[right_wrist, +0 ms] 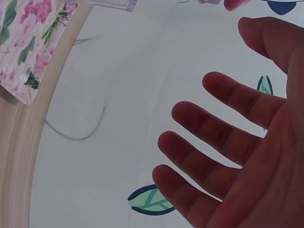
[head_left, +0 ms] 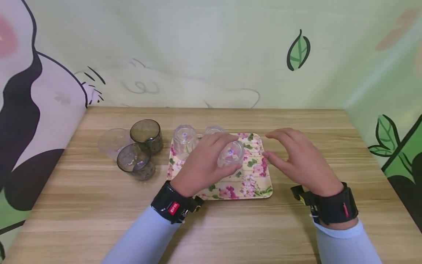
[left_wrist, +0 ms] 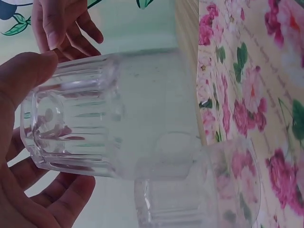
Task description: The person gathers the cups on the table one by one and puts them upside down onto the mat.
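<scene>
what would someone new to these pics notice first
Probably the pink-flowered tray on the wooden table, with the left hand holding an upside-down clear glass over it. Two smoky dark glasses also stand out left of the tray, and the right hand, holding nothing, hovers by its right edge.

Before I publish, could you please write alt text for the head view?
The left hand holds an upside-down glass over a flowered tray, near two more glasses; the right hand is empty. Two dark cups and a clear one sit left on the table.
</scene>
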